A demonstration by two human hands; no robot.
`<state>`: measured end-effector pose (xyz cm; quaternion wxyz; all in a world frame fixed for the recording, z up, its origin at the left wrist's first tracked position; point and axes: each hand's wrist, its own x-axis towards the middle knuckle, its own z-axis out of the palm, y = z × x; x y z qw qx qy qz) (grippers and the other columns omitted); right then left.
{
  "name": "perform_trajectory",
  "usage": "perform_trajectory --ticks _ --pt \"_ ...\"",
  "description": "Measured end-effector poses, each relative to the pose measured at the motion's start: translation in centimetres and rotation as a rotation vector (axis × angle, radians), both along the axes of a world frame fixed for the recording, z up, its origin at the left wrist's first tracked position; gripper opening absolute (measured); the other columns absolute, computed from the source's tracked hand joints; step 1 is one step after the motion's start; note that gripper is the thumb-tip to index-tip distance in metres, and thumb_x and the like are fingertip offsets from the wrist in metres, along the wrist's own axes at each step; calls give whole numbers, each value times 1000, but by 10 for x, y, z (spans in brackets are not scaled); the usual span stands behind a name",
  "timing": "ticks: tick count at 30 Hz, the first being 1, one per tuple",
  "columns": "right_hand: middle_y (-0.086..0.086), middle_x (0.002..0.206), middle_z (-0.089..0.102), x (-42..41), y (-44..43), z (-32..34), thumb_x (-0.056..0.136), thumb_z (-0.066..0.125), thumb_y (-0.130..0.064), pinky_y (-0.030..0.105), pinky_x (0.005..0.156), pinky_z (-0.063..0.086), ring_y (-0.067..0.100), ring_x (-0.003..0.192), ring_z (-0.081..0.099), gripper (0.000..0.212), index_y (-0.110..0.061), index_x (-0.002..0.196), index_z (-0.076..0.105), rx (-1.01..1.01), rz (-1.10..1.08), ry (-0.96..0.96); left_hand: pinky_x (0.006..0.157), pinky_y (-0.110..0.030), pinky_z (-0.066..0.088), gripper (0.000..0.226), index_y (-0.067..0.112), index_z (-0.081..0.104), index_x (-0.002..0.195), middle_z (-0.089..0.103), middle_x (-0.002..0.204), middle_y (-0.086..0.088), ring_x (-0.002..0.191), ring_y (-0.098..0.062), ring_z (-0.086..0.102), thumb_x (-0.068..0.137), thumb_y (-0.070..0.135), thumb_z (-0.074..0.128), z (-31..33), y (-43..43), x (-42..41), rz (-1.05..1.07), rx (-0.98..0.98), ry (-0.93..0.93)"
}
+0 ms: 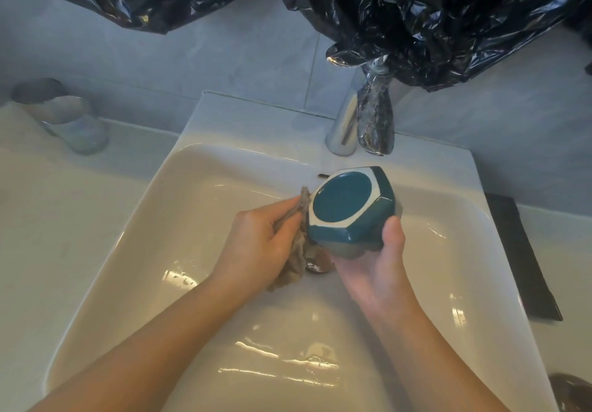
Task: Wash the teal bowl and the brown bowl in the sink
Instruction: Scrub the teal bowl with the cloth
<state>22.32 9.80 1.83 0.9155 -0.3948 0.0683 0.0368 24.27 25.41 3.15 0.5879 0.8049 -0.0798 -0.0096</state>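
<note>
The teal bowl (349,208) is held over the middle of the white sink (134,245), tipped so its round teal base with a white hexagonal ring faces me. My right hand (374,267) cups it from below, thumb on its near right side. My left hand (259,242) grips a grey-brown cloth (296,251) and presses it against the bowl's left side; the cloth hangs down toward the drain. A brown rounded object, possibly the brown bowl (573,392), shows at the bottom right corner, mostly cut off.
A chrome tap (346,123), partly wrapped in black plastic, stands behind the basin. Black plastic sheeting (432,21) hangs over the wall. A metal cup (61,114) lies on the counter at left. A dark flat mat (525,258) lies right of the sink.
</note>
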Motion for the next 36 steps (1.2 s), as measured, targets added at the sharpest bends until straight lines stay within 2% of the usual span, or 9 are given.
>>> perform_trajectory --ticks 4,8,12,16,20,24,29,33,36 --pt "19 138 54 3 -7 -3 65 82 -59 49 99 50 36 127 52 100 -10 143 43 -62 -83 6 62 -41 52 25 19 69 90 68 74 -15 62 -17 56 93 35 51 -3 -4 -7 -74 60 -66" --pt "32 151 34 5 -18 -13 71 82 -51 65 115 25 52 139 29 105 -5 150 30 -64 -95 9 66 -29 54 35 30 72 101 71 76 1 71 -18 66 87 2 57 4 5 -2 -113 121 -282" --pt "18 136 58 1 -15 -7 62 86 -53 49 99 50 38 126 52 97 -10 140 49 -9 -13 50 80 -15 51 34 25 69 114 72 97 13 89 2 65 89 4 58 5 10 8 89 16 -186" --pt "13 132 61 -2 -4 -6 61 85 -55 44 95 52 30 120 58 88 -15 134 57 20 135 65 86 -20 51 30 32 67 117 69 102 17 92 5 61 95 16 57 3 12 14 159 93 -67" --pt "11 129 63 -6 0 -13 64 81 -61 44 95 51 27 119 59 80 -19 129 63 -65 266 62 63 -26 55 44 64 60 83 73 86 -4 75 -13 65 96 23 53 12 7 7 85 26 -18" --pt "1 120 70 -10 0 -20 64 79 -65 40 92 55 19 112 65 64 -30 117 72 -180 379 55 74 -14 50 27 43 66 99 75 84 -3 82 -1 62 98 19 52 8 14 9 86 122 -172" --pt "5 120 68 -9 -1 -15 65 80 -60 46 95 51 22 111 63 77 -20 129 60 -278 411 70 89 -9 45 30 21 71 113 68 111 15 101 6 59 94 30 50 2 22 14 -40 242 -364" --pt "-6 73 77 -7 0 -13 56 80 -34 28 63 61 11 68 74 73 -12 121 55 -191 307 222 104 -19 41 31 15 68 117 62 123 8 118 1 55 92 24 53 2 24 16 -151 243 -531" --pt "11 110 74 -5 0 -14 63 83 -46 39 83 57 22 99 70 88 -11 136 52 -178 250 161 106 -24 41 31 10 66 119 61 128 -2 124 -7 54 90 18 58 1 16 11 -220 217 -588"
